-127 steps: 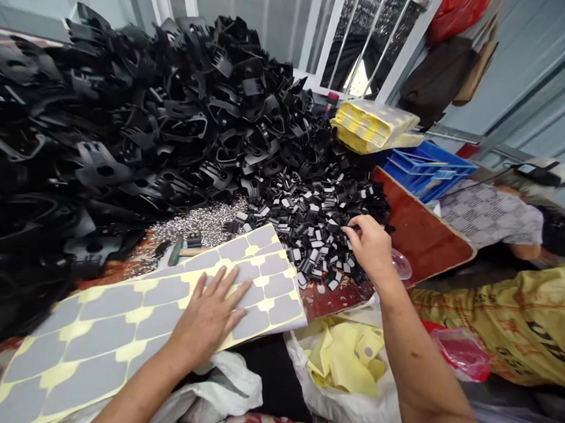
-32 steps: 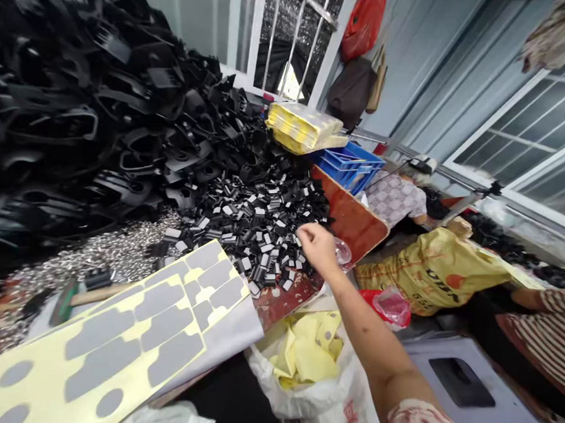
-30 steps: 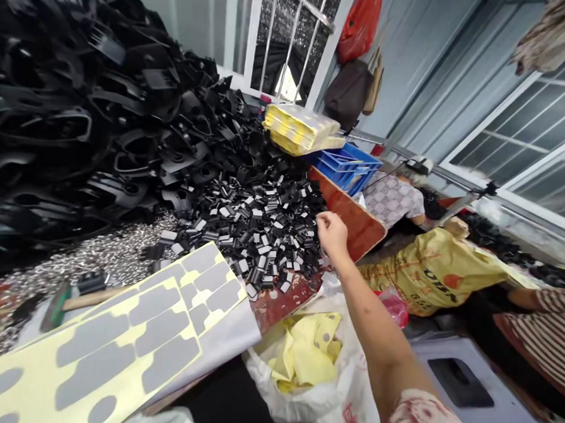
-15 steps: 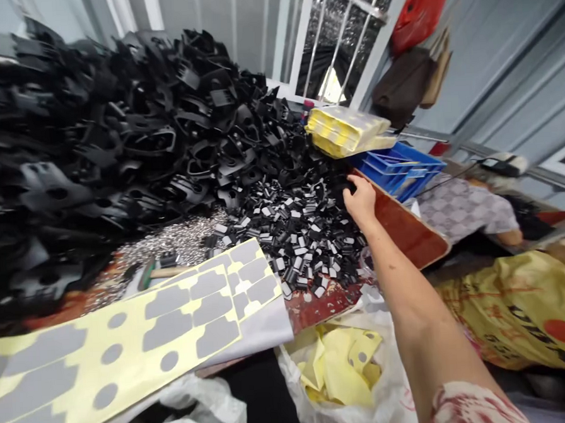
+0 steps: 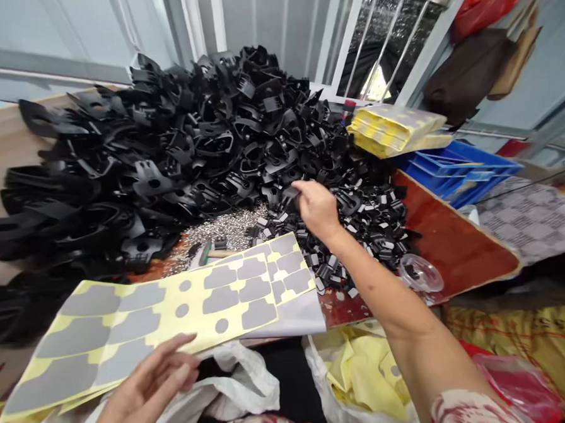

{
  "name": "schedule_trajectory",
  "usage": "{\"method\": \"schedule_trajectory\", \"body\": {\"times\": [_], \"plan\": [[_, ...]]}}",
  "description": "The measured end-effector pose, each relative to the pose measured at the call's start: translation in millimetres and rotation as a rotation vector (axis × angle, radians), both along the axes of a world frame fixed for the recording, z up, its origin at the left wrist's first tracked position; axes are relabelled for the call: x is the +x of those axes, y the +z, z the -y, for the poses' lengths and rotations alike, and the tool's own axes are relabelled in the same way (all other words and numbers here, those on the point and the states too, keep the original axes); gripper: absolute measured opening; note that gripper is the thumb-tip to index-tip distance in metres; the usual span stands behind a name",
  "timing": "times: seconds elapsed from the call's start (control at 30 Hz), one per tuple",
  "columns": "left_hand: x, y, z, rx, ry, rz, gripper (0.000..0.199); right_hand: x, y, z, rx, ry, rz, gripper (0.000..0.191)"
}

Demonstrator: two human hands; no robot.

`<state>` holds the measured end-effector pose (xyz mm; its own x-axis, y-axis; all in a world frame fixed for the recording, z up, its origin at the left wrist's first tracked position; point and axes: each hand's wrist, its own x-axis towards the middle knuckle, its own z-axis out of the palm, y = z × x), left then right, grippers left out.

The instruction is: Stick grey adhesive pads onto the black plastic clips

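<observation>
My right hand reaches over the heap of small black clips, many with pale grey faces. Its fingers are closed on a black plastic part, which partly blends into the dark pile behind. Low in the view, my left hand is open with its fingers stretched out, holding nothing. It hovers at the front edge of yellow backing sheets bearing grey die-cut stickers.
A large pile of black moulded plastic parts fills the back of the red table. Shiny small metal pieces and a hammer lie before it. A clear round tub, blue crate and bag of yellow scraps are to the right.
My right hand has moved left from the table's right side, now with a black part in its fingers. My left hand has come into view. The camera has turned left.
</observation>
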<state>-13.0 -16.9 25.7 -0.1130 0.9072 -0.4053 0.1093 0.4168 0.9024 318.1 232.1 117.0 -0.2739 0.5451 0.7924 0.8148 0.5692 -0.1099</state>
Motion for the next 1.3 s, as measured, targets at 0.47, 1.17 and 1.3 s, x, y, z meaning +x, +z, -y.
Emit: {"method": "schedule_trajectory", "body": {"times": [0.47, 1.17, 1.3], "plan": [[75, 13.9, -51, 0.087, 0.291, 0.699, 0.052, -113, -64.9, 155, -0.190, 0.162, 0.201, 0.014], [106, -15.1, -156, 0.038, -0.128, 0.454, 0.047, -57, -91.7, 206, -0.982, 0.326, -0.360, 0.017], [102, -8.7, -151, 0.042, -0.132, 0.501, 0.050, -48, -51.5, 214, -1.104, 0.535, -0.447, 0.028]]}}
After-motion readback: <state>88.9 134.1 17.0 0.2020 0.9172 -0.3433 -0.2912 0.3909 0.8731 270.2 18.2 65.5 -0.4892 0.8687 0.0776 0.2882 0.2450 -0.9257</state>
